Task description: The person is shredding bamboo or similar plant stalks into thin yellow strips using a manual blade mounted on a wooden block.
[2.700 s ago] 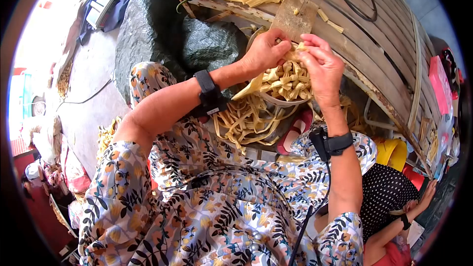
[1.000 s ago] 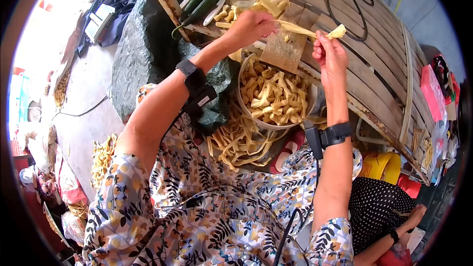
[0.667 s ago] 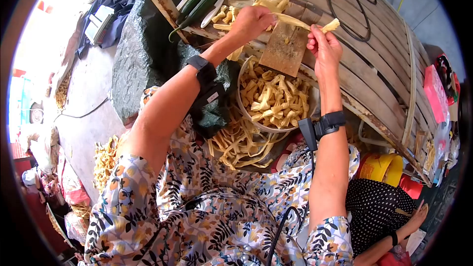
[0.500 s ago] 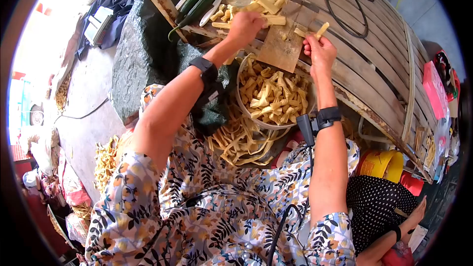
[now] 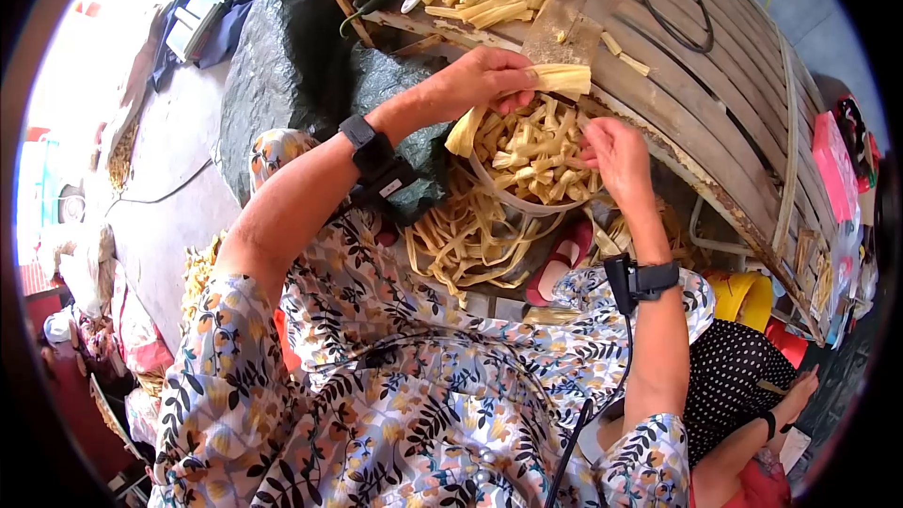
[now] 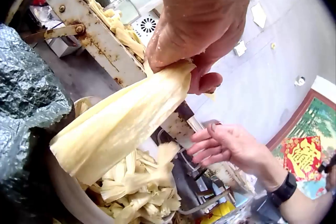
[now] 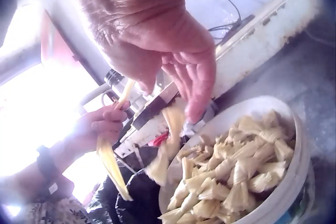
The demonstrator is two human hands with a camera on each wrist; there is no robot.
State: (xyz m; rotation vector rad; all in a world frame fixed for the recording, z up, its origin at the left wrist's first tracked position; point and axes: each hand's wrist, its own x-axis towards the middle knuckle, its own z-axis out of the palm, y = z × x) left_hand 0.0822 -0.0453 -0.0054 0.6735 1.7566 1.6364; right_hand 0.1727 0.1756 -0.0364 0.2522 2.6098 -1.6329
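My left hand (image 5: 491, 81) pinches a broad pale-yellow strip (image 5: 564, 78) above the bucket's back rim. In the left wrist view the strip (image 6: 126, 116) hangs from my thumb and fingers (image 6: 202, 35). My right hand (image 5: 618, 158) is over the bucket's right side, its fingers loosely bent and apart. Just below those fingers, the right wrist view shows a blurred knotted piece (image 7: 167, 148), seemingly in the air, touching no finger. The white bucket (image 7: 299, 182) holds a heap of knotted yellow pieces (image 7: 239, 174).
On the slatted table (image 5: 691, 122) are a small wooden board (image 5: 564, 33), a pile of yellow pieces (image 5: 499, 7), a glass, cucumbers and a black cable. A dark green plastic bag (image 5: 273, 66) stands left of the bucket; long strips (image 5: 470, 235) lie below it. Another person sits at lower right.
Both hands have come down from the table to the bucket. My left hand has brought a broad strip along; my right hand has let go of its piece. The head view has shifted slightly.
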